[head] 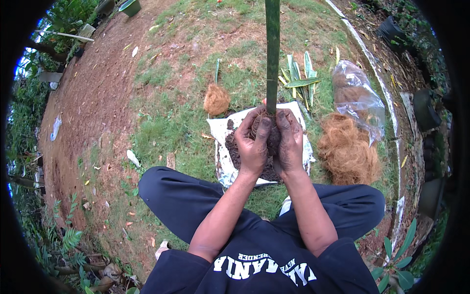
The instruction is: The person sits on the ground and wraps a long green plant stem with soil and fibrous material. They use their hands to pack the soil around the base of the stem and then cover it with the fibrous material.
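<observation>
My left hand (253,141) and my right hand (290,141) cup a ball of dark soil and fibre (272,137) between them, both smeared with soil. A long green snake plant leaf (273,55) stands upright out of the ball. Below the hands lies a white plastic sheet (222,156) with loose dark soil (235,147) on it. Just beyond its far left corner sits a ball of brown coconut fibre (216,99) with a short leaf piece (217,70) at its top. Yellow-edged leaf cuttings (301,81) lie on the grass beyond the sheet.
A heap of loose coconut fibre (347,150) lies to the right, against a clear plastic bag (358,95) holding more fibre. My crossed legs (176,200) border the near side. A white-edged kerb (382,70) runs along the right; a green bucket (130,7) stands far left.
</observation>
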Demonstrator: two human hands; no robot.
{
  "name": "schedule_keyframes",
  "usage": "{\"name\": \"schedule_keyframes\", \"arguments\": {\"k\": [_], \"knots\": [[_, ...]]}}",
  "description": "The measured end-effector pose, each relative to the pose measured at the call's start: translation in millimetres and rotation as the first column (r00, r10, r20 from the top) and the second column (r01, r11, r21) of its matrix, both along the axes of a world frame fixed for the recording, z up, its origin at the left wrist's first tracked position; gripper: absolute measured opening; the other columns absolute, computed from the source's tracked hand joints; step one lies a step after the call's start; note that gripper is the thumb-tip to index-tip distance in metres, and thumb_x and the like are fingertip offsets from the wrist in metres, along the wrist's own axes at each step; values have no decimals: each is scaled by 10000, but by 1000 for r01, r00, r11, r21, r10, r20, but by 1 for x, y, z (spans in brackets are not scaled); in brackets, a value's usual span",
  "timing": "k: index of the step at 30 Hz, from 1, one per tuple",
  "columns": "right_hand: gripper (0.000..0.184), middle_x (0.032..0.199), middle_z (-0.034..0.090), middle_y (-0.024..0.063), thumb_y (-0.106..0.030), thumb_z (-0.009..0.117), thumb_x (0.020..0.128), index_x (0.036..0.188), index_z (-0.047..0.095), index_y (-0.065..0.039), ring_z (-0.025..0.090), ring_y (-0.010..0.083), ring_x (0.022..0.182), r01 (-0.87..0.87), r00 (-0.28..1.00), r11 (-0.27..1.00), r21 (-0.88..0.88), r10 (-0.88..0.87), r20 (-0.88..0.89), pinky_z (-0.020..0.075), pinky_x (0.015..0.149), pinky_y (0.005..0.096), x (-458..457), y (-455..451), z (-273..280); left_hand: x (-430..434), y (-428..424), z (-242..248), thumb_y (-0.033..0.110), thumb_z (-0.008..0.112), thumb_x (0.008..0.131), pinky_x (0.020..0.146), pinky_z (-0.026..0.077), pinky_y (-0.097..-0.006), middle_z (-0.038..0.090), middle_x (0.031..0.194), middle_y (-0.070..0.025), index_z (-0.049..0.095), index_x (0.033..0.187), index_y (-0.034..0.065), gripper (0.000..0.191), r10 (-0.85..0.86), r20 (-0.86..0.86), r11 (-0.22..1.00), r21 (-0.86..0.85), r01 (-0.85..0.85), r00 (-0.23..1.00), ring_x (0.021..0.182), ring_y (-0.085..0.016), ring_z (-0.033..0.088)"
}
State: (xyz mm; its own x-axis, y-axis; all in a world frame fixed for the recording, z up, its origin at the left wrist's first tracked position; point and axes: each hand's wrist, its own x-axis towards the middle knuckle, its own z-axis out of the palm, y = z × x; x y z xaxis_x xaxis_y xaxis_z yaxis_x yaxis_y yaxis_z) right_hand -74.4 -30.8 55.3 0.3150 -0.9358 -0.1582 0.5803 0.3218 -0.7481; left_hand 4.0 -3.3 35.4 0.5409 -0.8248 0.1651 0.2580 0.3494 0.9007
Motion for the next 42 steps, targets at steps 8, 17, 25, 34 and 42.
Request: {"name": "schedule_keyframes", "arguments": {"k": [8, 17, 25, 34, 42], "knots": [[363, 1082, 633, 42, -258, 723, 923, 1157, 611, -4, 582, 93, 984, -41, 996, 999, 36, 43, -81, 474, 868, 253, -2, -2, -3, 4, -1, 4, 287, 654, 959, 915, 512, -308, 660, 1210, -134, 580, 1237, -50, 443, -19, -143, 998, 61, 28, 990, 1032, -159, 634], [511, 1216, 592, 80, -242, 709, 932, 1326, 491, -1, 576, 141, 1104, -137, 983, 986, -90, 124, -137, 477, 951, 285, -4, -4, 0, 9, 3, 15, 277, 663, 958, 932, 512, -319, 641, 1235, -133, 485, 1346, -61, 544, -26, 28, 999, 28, 25, 999, 1060, -170, 629], [614, 1233, 589, 117, -216, 779, 862, 1337, 461, 11, 583, 166, 1121, -117, 923, 898, -424, -58, -380, 480, 971, 309, -1, 1, 5, 10, 2, 22, 321, 588, 1006, 891, 509, -298, 665, 1139, -128, 530, 1322, -64, 502, -96, -247, 994, 34, 108, 964, 1005, -160, 634], [513, 1178, 625, 99, -240, 733, 901, 1296, 523, 11, 582, 159, 1117, -174, 934, 904, -390, 27, -355, 447, 1014, 331, -10, -1, 21, 13, 9, 29, 296, 620, 989, 902, 493, -282, 661, 1134, -94, 565, 1280, -29, 439, -54, -160, 997, 46, 62, 986, 1008, -137, 619], [389, 1148, 631, 90, -226, 675, 944, 1236, 554, 1, 585, 142, 1088, -142, 963, 948, -286, 65, -261, 460, 975, 306, -5, 0, 12, 14, 11, 40, 224, 723, 915, 919, 485, -288, 665, 1106, -82, 586, 1202, -38, 412, -23, -75, 999, 36, 26, 997, 1011, -133, 617]]}}
